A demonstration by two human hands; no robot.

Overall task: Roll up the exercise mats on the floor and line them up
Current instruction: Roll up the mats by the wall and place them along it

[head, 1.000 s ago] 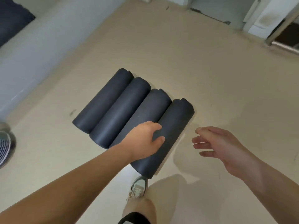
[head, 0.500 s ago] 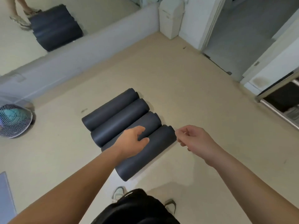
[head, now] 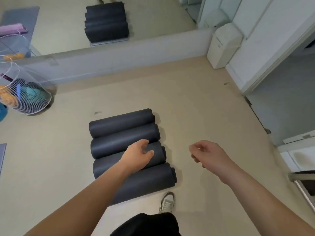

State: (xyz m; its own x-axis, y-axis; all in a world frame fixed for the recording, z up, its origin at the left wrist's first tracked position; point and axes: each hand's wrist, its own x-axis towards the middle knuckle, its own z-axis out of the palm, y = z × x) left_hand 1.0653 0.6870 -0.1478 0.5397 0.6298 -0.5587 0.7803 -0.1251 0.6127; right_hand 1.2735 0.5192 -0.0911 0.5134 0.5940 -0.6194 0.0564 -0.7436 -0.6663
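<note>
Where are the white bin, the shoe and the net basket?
white bin (head: pixel 220 51), head view, front face.
shoe (head: pixel 167 203), head view, laced top.
net basket (head: pixel 36 106), head view, lower mesh wall.

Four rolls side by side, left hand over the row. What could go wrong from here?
1. Nothing ties the rolls; the third roll from the wall, under the left hand, may loosen.
2. The nearest roll juts further right; the line may end uneven.
3. The shoe stands close beside it; a step could nudge it.
</note>
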